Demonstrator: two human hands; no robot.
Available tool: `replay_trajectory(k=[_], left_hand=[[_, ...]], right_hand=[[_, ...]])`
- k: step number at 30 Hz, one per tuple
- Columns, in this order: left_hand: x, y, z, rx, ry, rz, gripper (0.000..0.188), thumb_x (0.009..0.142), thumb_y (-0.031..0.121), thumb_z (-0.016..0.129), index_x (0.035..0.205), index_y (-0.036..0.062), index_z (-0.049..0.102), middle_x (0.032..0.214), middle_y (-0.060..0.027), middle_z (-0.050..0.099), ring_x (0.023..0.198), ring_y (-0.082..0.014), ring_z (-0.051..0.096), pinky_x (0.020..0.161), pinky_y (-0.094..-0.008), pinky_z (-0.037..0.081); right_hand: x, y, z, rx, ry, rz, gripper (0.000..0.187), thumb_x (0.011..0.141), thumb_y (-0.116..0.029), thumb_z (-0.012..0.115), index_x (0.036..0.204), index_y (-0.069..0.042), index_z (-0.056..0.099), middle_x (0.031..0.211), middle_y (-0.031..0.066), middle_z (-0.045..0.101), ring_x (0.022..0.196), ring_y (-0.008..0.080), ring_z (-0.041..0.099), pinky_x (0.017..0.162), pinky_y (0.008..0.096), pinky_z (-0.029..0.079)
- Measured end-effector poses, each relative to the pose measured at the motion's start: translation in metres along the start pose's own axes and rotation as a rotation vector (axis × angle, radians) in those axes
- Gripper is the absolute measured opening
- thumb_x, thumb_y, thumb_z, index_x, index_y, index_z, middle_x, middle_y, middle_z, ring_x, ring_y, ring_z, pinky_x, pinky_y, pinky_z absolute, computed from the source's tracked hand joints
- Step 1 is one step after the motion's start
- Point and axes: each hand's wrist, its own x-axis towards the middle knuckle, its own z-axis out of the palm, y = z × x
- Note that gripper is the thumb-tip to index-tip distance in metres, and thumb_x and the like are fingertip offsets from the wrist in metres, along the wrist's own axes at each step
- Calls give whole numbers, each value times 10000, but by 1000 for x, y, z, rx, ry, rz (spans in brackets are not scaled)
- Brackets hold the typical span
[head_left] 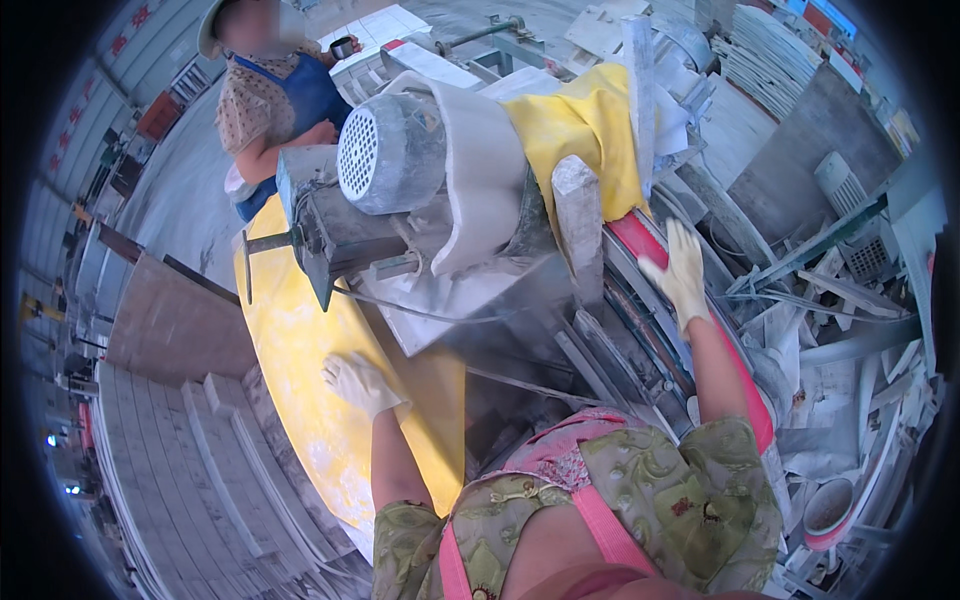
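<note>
The yellow sheet (315, 400) hangs at the near left, with the grey electric motor (400, 155) beyond it. A smaller yellow cloth (580, 125) drapes far right, above the red strip (633, 238). My gloved right hand (684, 272) is spread open by that strip. My gloved left hand (360, 385) rests on the sheet; I cannot tell whether its fingers grip it.

Our left hand (358, 384) and right hand (682, 275) wear cream gloves; short-sleeved, olive-green patterned top (640, 480), dark-red motif (684, 508) on it. We note pink straps (604, 526).
</note>
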Motion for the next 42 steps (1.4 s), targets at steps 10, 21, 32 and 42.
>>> replay_trajectory(k=[10,21,32,42], left_hand=[[7,-1,0,72,-44,-13,519,1050,346,429,1312,-83,562,1365,-253,587,1271,-380,525,1108,-460,382],[3,-12,14,87,9,34,456,1028,307,454,1263,-74,545,1272,-255,588,1188,-381,546,1039,-475,425],[7,8,-16,53,-256,-61,480,1044,332,426,1274,-75,537,1313,-256,566,1233,-370,526,1066,-462,419],[7,-11,10,17,-201,-73,578,1067,364,386,1387,-105,492,1424,-288,527,1325,-409,495,1145,-478,367]], right_hand=[[-8,3,-3,69,-148,59,1007,797,-497,774,1568,-40,318,1378,255,564,1288,432,510,1072,491,396],[101,-18,-38,-28,-5,-182,770,808,-422,754,1407,-25,479,1487,153,484,1279,345,546,1091,436,432],[-34,42,45,-173,-255,213,1169,711,-699,752,1568,-29,325,1593,180,365,1448,349,323,1197,507,221],[-42,19,70,-225,-167,324,1089,785,-692,691,1544,4,337,1624,241,288,1516,428,221,1247,520,137]])
